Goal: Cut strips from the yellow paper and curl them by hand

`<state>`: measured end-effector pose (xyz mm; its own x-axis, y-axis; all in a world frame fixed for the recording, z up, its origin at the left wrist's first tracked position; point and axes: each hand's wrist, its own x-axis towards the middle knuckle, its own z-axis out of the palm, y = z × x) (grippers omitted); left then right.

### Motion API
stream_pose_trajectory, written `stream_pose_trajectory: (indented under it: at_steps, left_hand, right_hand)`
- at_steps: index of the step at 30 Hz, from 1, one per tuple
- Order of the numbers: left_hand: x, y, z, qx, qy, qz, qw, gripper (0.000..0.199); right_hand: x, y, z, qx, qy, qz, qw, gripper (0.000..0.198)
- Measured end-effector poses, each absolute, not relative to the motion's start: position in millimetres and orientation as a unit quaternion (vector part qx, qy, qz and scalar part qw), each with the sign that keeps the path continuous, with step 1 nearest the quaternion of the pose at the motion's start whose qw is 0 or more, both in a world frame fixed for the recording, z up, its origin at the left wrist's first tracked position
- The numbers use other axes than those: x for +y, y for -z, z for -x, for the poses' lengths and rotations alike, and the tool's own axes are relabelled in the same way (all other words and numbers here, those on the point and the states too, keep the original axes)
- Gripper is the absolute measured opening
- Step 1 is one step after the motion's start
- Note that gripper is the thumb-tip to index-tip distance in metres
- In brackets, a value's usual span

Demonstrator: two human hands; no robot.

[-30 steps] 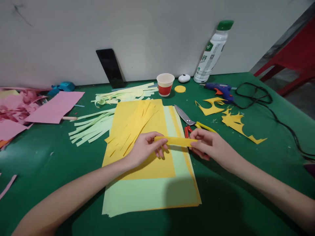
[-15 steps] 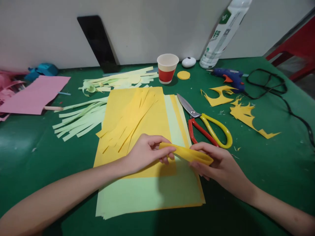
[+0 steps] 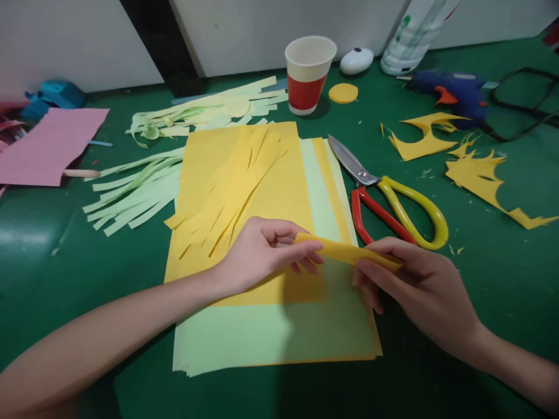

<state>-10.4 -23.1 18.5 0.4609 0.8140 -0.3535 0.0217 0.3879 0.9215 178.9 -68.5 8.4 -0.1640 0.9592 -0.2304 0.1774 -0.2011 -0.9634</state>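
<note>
A yellow paper strip (image 3: 343, 249) is stretched between both hands, folded over lengthwise on itself. My left hand (image 3: 273, 253) pinches its left end between thumb and fingers. At the right end, my right hand (image 3: 419, 285) presses the strip between thumb and forefinger. Below them lies a stack of yellow paper (image 3: 248, 186) and pale green paper (image 3: 262, 337), with thin yellow strips (image 3: 244, 203) spread on top. Just beyond my right hand rest scissors (image 3: 379, 195) with one red and one yellow handle, blades together.
Green paper strips (image 3: 135, 192) fan out left of the stack. Behind stand a paper cup (image 3: 305, 87), a white rounded object (image 3: 356, 61) and a bottle (image 3: 410, 43). A blue glue gun (image 3: 454, 93) and yellow scraps (image 3: 476, 180) lie right; pink paper (image 3: 52, 145) lies left.
The view has shifted lower and closer. The folded strip, looped open at its right end before, is now pressed flatter by my right hand. Both hands keep hold of it.
</note>
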Motion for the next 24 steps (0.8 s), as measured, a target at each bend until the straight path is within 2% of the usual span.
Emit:
stream_pose_trajectory:
  at_steps: [16,24]
  left_hand:
    - [-23.9,-18.6,10.4,0.450,-0.282,-0.466,0.708,0.011]
    - [-25.1,-19.2,9.6,0.440,-0.290,-0.483,0.699,0.005]
  right_hand:
    - [-66.6,-9.4,-177.5,-0.530,-0.559,0.534,0.350,0.018]
    - [-67.0,-8.5,-180.5,-0.474,-0.630,0.499,0.360,0.020]
